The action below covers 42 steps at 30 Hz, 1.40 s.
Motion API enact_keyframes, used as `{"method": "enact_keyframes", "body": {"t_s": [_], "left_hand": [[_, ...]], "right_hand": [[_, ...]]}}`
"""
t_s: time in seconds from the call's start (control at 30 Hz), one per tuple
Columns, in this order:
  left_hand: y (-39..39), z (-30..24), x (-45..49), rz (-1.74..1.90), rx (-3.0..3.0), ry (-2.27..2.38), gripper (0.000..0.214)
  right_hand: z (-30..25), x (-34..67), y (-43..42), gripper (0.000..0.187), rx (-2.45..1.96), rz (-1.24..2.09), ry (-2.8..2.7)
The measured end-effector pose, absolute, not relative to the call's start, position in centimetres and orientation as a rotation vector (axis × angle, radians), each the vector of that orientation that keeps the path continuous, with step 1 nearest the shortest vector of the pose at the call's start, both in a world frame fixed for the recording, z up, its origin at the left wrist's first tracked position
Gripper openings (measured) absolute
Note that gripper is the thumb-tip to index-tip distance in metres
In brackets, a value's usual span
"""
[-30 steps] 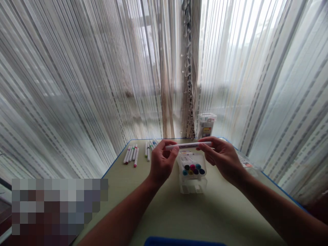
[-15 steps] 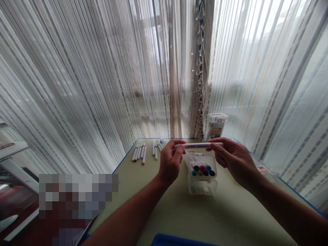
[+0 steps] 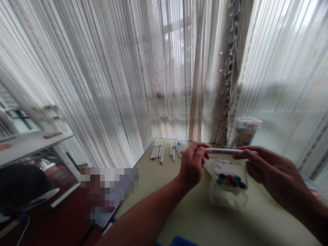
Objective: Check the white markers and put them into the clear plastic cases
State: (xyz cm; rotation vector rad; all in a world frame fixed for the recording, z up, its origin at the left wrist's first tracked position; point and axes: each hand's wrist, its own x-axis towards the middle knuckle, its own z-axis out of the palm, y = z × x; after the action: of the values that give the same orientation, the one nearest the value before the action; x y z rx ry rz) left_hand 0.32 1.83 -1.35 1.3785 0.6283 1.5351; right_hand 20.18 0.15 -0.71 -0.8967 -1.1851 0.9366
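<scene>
A white marker pen [image 3: 222,151] lies level between my two hands, above the table. My left hand [image 3: 192,164] is closed round its left end, and my right hand [image 3: 266,167] pinches the right end. Just below the marker is a clear plastic case [image 3: 229,196] with several capped markers [image 3: 229,177] in it, their dark, pink, teal and yellow ends facing me. Several white markers [image 3: 157,150] lie in a group at the far left of the table. A second group of markers [image 3: 176,148] lies beside my left hand, partly hidden by it.
The pale green table [image 3: 143,191] has a blue edge. A tall clear container [image 3: 244,131] stands at its back right, before the string curtain [image 3: 115,68]. Something blue [image 3: 181,241] shows at the near edge. A white desk [image 3: 38,143] stands off to the left.
The view has turned to the left, so the table and hands appear farther right. Both hands keep hold of the marker, still level above the case.
</scene>
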Motion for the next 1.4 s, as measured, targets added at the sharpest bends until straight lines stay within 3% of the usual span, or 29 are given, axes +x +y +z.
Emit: {"method": "enact_keyframes", "body": {"t_s": [1.4], "left_hand": [[1.9, -0.4, -0.2, 1.571, 1.421, 0.707, 0.023]], "right_hand": [[0.3, 19.7, 0.3, 0.035, -0.708, 1.063, -1.163]]}}
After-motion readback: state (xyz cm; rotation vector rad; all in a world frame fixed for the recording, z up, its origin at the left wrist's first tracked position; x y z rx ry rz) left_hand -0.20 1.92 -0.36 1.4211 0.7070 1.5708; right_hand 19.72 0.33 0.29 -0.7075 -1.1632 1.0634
